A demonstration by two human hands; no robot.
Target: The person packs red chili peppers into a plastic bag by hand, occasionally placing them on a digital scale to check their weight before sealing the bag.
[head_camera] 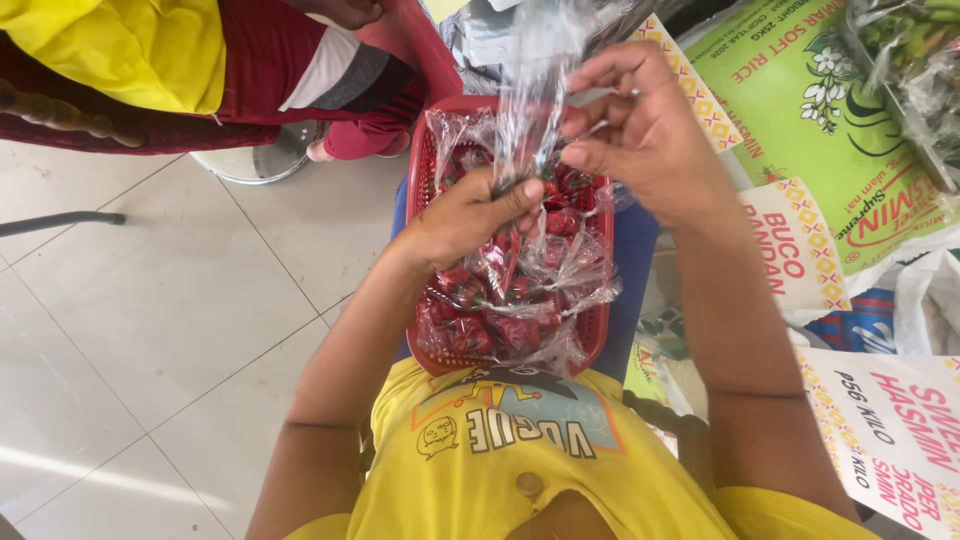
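Clear thin plastic bag [545, 60] is held upright above the red slotted plastic basket [420, 200]; its lower end is pinched between both hands. Left hand [470, 212] is clenched on the bag's bottom, just over the basket's middle; right hand [640, 130] grips the film with thumb and fingertips, above the basket's far right corner. Small clear packets of red pieces [510, 290] are heaped in the basket. In judgement, the film is best kept taut and the pinch firm, over the basket, so spills are caught; a green printed sack [800, 110] lies right of the basket.
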